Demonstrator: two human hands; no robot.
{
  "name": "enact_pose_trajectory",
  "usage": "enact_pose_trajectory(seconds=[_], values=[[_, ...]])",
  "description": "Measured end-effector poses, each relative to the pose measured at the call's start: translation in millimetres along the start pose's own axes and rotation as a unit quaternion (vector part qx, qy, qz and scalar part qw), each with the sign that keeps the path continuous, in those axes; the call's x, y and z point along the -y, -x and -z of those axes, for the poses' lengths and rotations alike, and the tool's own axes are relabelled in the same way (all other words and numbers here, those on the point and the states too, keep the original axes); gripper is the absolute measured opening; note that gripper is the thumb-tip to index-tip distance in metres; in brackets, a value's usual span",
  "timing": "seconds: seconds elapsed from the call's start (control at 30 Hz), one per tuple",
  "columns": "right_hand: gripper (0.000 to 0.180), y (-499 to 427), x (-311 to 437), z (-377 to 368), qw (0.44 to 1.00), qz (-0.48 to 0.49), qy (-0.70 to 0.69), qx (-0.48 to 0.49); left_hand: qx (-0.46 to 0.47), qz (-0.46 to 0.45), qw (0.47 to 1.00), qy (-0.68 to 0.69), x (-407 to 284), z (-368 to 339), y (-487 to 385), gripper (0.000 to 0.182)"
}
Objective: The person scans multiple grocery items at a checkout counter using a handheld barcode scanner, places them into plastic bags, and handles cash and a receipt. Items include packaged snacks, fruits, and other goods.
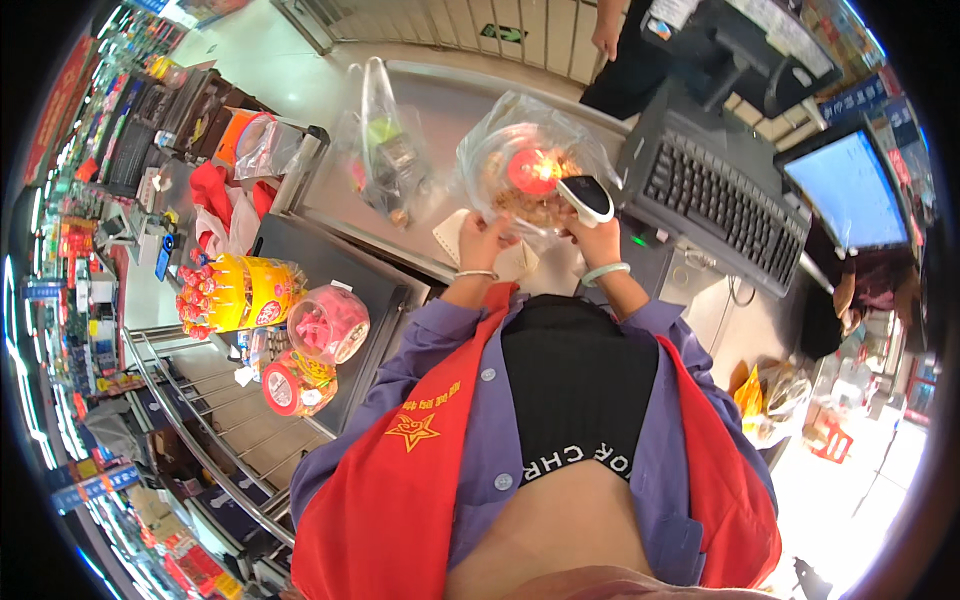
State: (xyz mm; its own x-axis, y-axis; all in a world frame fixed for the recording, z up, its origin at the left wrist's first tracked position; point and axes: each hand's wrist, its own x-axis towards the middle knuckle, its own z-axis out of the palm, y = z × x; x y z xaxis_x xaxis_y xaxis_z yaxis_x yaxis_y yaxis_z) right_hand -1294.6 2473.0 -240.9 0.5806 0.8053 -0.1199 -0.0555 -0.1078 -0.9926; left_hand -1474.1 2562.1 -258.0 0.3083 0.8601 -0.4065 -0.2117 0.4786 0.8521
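Observation:
My right hand grips a white-and-black handheld barcode scanner, its head over a clear plastic bag. Inside the bag are tan, lumpy goods and a red round patch or label, with a bright glow beside it. At the bag's near edge, my left hand pinches the plastic. Partly under that hand lies a cream sheet or pad with a dotted edge. Further left on the metal counter stands another clear bag with green and dark packages; its handles stick up.
A black keyboard and a lit monitor stand at the right. To the left are a yellow lollipop tub, a pink candy jar and a red-lidded jar. Across the counter, a person's hand hangs down.

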Motion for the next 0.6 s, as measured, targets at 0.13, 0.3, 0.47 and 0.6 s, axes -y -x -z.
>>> enact_pose_trajectory(seconds=[0.13, 0.3, 0.47, 0.6], values=[[0.014, -19, 17, -13, 0.999, 0.032, -0.042, 0.001, -0.106, -0.216, 0.865, -0.440, -39, -4, 1, 0.058], [0.033, -82, 56, -35, 0.983, 0.036, 0.181, -0.008, -0.045, -0.520, 0.606, -0.600, -72, -43, 11, 0.069], [0.038, -97, 87, -46, 0.963, 0.060, 0.257, 0.042, -0.047, -0.445, 0.589, -0.673, -73, -73, -22, 0.060], [0.039, -85, 77, -17, 0.971, 0.163, 0.156, 0.081, -0.039, -0.489, 0.599, -0.633, -82, -68, -47, 0.052]])
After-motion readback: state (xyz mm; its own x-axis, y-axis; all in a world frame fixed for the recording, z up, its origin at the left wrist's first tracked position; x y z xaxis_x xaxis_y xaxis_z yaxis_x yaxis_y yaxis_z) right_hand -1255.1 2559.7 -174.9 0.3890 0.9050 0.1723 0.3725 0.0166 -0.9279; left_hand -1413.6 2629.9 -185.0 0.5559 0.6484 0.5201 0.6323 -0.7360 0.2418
